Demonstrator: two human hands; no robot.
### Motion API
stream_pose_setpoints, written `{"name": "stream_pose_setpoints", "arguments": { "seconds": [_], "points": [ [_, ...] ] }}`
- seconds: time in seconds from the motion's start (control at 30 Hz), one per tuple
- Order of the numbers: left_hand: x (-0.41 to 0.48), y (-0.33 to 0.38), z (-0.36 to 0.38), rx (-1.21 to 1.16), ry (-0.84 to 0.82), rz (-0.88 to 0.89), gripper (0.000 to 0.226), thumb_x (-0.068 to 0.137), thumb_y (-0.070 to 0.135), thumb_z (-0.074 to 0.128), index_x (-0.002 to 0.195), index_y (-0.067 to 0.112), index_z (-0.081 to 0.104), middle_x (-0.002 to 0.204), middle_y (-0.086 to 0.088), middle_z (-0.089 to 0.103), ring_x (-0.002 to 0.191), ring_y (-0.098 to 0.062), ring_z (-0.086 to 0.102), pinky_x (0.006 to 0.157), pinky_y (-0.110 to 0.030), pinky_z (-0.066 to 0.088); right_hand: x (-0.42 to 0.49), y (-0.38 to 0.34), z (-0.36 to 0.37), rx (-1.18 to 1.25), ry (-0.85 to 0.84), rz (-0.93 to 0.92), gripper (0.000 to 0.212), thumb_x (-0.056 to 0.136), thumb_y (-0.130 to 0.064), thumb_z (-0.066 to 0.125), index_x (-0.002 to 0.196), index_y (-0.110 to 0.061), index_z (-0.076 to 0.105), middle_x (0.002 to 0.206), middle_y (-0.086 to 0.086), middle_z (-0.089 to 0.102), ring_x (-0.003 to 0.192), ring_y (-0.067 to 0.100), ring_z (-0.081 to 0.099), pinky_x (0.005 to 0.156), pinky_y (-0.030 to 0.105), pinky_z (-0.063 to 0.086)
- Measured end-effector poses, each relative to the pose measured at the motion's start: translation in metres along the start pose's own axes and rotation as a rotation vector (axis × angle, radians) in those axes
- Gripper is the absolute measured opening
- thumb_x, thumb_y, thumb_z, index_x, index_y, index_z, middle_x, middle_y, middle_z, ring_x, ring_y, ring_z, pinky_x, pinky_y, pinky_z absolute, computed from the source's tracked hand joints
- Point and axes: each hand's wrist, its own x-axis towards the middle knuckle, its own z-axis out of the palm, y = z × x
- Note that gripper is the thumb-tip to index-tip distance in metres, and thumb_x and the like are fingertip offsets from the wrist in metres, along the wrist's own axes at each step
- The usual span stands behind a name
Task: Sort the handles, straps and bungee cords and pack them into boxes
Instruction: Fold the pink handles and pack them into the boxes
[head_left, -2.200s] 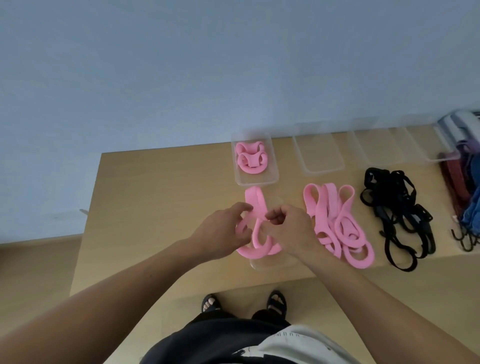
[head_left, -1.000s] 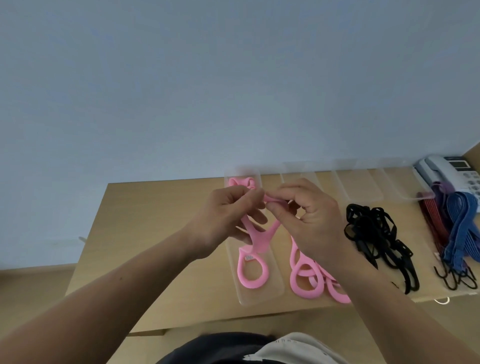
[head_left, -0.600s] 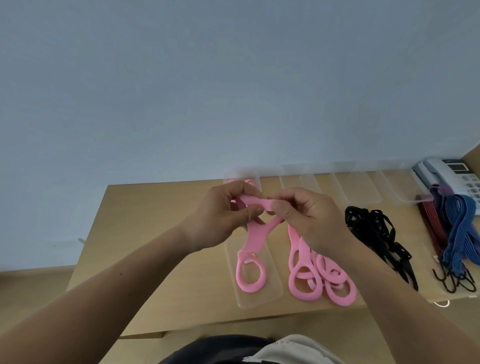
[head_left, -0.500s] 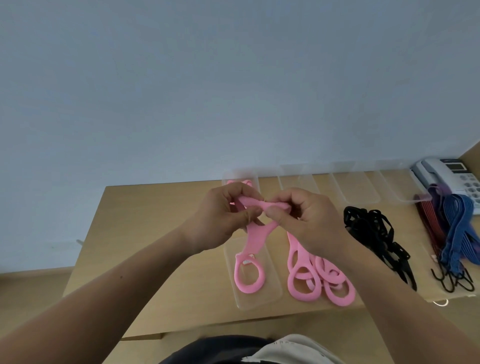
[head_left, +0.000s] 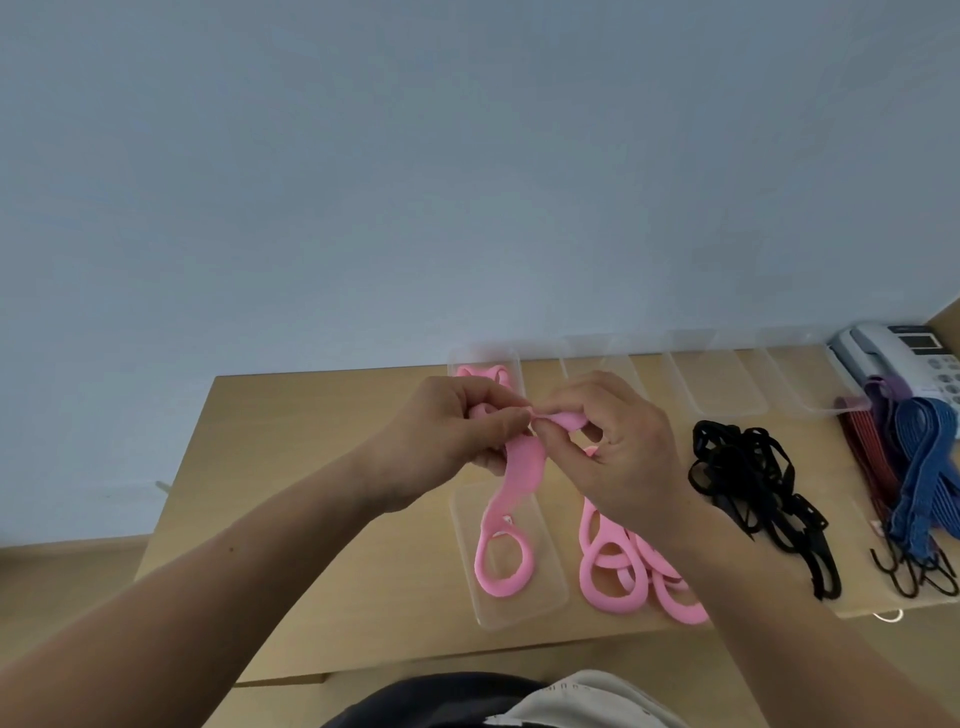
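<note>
Pale blue wall (head_left: 467, 156) behind light wooden table (head_left: 291, 447)

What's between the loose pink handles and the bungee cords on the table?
In the head view, a tangled pile of black straps lies between the pink handles and the bungee cords.

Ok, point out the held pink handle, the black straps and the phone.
pink handle (head_left: 519, 467), head view, flat band above its ring.
black straps (head_left: 748, 467), head view, middle of the pile.
phone (head_left: 862, 353), head view, its grey handset.
</note>
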Motion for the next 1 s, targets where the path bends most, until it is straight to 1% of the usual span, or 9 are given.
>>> {"name": "stream_pose_setpoints", "arguments": {
  "seconds": [0.07, 0.17, 0.3, 0.4, 0.47, 0.57, 0.67, 0.83, 1.0],
  "points": [
    [0.0, 0.0, -0.001, 0.012, 0.025, 0.047, 0.017, 0.092, 0.008, 0.064, 0.105, -0.001, 0.069, 0.096, -0.021, 0.072, 0.087, -0.036, 0.069, 0.077, -0.038, 0.058, 0.0, -0.002, -0.001, 0.104, -0.032, 0.096, 0.01, 0.08, -0.01, 0.072, 0.09, -0.008, 0.07, 0.085, 0.001, 0.065, 0.072, 0.006, 0.056, 0.062, 0.02, 0.046],
    [-0.001, -0.001, -0.003, 0.058, 0.065, 0.119, 0.012, 0.088, 0.007, 0.07, 0.099, 0.005, 0.07, 0.091, -0.015, 0.072, 0.078, -0.025, 0.069, 0.074, -0.037, 0.058, 0.0, -0.007, -0.003, 0.298, -0.117, 0.329, 0.018, 0.08, -0.023, 0.072, 0.097, -0.02, 0.066, 0.084, 0.002, 0.066, 0.068, 0.021, 0.06, 0.06, 0.034, 0.052],
    [-0.005, -0.005, -0.001, 0.189, 0.113, 0.217, 0.011, 0.083, 0.018, 0.074, 0.094, 0.022, 0.071, 0.089, 0.003, 0.073, 0.081, -0.018, 0.07, 0.075, -0.034, 0.06, 0.001, -0.009, 0.0, 0.485, -0.144, 0.449, 0.013, 0.086, -0.024, 0.07, 0.098, -0.026, 0.064, 0.072, -0.014, 0.068, 0.063, 0.005, 0.066, 0.059, 0.016, 0.05],
    [-0.005, -0.005, 0.001, 0.214, 0.164, 0.244, 0.015, 0.08, 0.027, 0.074, 0.094, 0.028, 0.066, 0.086, 0.008, 0.071, 0.076, -0.013, 0.068, 0.07, -0.03, 0.058, 0.003, -0.01, -0.001, 0.429, -0.099, 0.432, 0.02, 0.086, -0.013, 0.071, 0.095, -0.03, 0.064, 0.075, -0.021, 0.069, 0.065, 0.0, 0.066, 0.061, 0.011, 0.049],
    [-0.005, -0.003, 0.0, 0.178, 0.146, 0.189, 0.025, 0.082, 0.028, 0.074, 0.102, 0.018, 0.063, 0.088, -0.002, 0.073, 0.074, -0.022, 0.07, 0.071, -0.038, 0.06, 0.005, -0.012, -0.003, 0.401, -0.061, 0.409, 0.024, 0.085, -0.012, 0.073, 0.092, -0.034, 0.064, 0.083, -0.025, 0.068, 0.074, -0.001, 0.067, 0.067, 0.012, 0.05],
    [-0.007, 0.001, 0.0, 0.143, 0.065, 0.156, 0.017, 0.091, 0.019, 0.068, 0.1, 0.006, 0.063, 0.083, -0.01, 0.074, 0.068, -0.024, 0.07, 0.063, -0.034, 0.058, 0.007, -0.013, -0.006, 0.372, -0.059, 0.354, 0.028, 0.084, -0.009, 0.073, 0.091, -0.034, 0.063, 0.087, -0.028, 0.068, 0.083, -0.002, 0.065, 0.073, 0.012, 0.049],
    [-0.008, 0.005, 0.0, 0.022, 0.01, 0.101, 0.017, 0.091, 0.013, 0.068, 0.1, 0.001, 0.061, 0.084, -0.015, 0.073, 0.072, -0.026, 0.071, 0.062, -0.031, 0.056, 0.004, -0.013, -0.008, 0.3, -0.075, 0.281, 0.019, 0.084, -0.01, 0.071, 0.092, -0.027, 0.065, 0.086, -0.019, 0.067, 0.084, 0.001, 0.064, 0.074, 0.014, 0.049],
    [-0.006, 0.008, 0.005, -0.146, -0.006, 0.02, 0.015, 0.089, 0.018, 0.067, 0.091, 0.004, 0.061, 0.075, -0.014, 0.07, 0.067, -0.026, 0.065, 0.062, -0.033, 0.055, -0.002, -0.01, -0.006, 0.326, -0.078, 0.186, 0.011, 0.082, 0.005, 0.07, 0.089, -0.003, 0.065, 0.098, 0.003, 0.068, 0.095, 0.013, 0.066, 0.083, 0.026, 0.052],
    [-0.005, 0.005, 0.012, -0.118, 0.074, 0.096, 0.007, 0.087, 0.003, 0.069, 0.089, 0.005, 0.062, 0.075, -0.017, 0.066, 0.065, -0.027, 0.061, 0.06, -0.029, 0.053, -0.006, -0.012, -0.009, 0.482, -0.08, 0.343, 0.017, 0.081, -0.004, 0.07, 0.095, -0.01, 0.063, 0.097, 0.003, 0.069, 0.092, 0.022, 0.067, 0.081, 0.035, 0.056]
  ]
}}
